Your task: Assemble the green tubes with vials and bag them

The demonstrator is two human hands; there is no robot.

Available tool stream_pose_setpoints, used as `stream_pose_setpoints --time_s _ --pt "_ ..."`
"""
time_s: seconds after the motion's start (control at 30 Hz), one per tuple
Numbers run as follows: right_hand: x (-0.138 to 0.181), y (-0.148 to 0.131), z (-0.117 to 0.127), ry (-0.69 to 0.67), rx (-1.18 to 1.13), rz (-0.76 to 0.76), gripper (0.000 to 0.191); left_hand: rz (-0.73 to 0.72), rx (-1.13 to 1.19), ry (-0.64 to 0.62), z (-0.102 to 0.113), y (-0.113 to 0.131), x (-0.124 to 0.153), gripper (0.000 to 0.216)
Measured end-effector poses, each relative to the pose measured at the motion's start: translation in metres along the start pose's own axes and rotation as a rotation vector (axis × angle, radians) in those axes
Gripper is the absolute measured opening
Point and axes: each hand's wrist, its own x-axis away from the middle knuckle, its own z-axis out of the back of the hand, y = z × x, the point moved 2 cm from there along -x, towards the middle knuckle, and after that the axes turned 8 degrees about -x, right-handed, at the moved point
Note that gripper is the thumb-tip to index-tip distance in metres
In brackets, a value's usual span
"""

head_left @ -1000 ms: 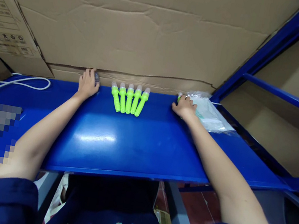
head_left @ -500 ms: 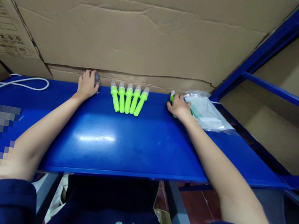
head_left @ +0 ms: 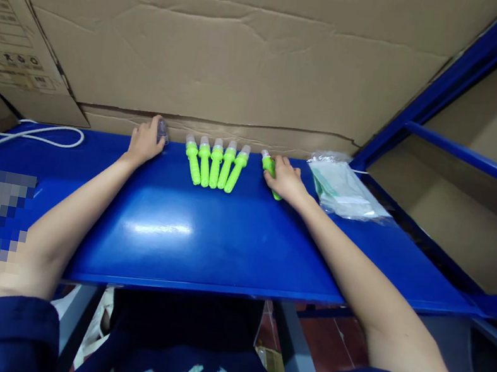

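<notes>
Several bright green pens with clear caps lie side by side in a row at the back of the blue table. My right hand is closed on one more green pen just right of the row, low over the table. My left hand rests left of the row, fingers curled on a small grey object against the cardboard.
A clear plastic bag of greenish items lies at the back right. A cardboard wall closes the back. A white cable runs at the left. Blue frame bars rise on the right.
My right hand has carried a green pen leftward from beside the plastic bag to just right of the row. My left hand has stayed in place.
</notes>
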Motion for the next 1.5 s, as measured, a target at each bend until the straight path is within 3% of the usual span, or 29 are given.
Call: stream_pose_setpoints --time_s 0.6,1.5 --pt "-0.001 -0.002 -0.003 -0.043 0.029 0.015 0.061 -0.025 0.028 -0.019 -0.003 -0.001 0.005 0.068" --pt "-0.001 -0.003 -0.004 -0.049 0.023 0.027 0.056 -0.048 0.035 -0.009 -0.006 -0.004 0.011 0.071"
